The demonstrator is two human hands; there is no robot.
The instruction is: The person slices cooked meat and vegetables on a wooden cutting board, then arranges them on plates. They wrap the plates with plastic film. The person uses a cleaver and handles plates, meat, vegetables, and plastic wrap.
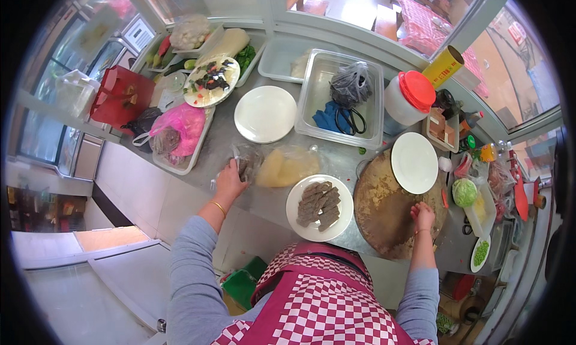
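My left hand (231, 181) grips a clear plastic bag of dark food (245, 162) at the counter's near left edge. Beside that bag lies another clear bag with pale yellow food (288, 166). A white plate (293, 224) holding grey-brown food slices (318, 205) stands between my hands. Over the round wooden chopping board (378, 210) is my right hand (423, 215), its fingers curled together; whether anything small is between them cannot be told. An empty white plate (414, 163) rests on the board's far part. Another empty white plate (265, 114) lies farther back on the metal counter.
A clear tub (339, 140) holds a dark bag and blue cloth. Left are a tray with a pink bag (186, 129) and a plate of mixed food (212, 81). Right are a red-lidded jar (405, 99), a cabbage (464, 192) and a dish of green peas (480, 253).
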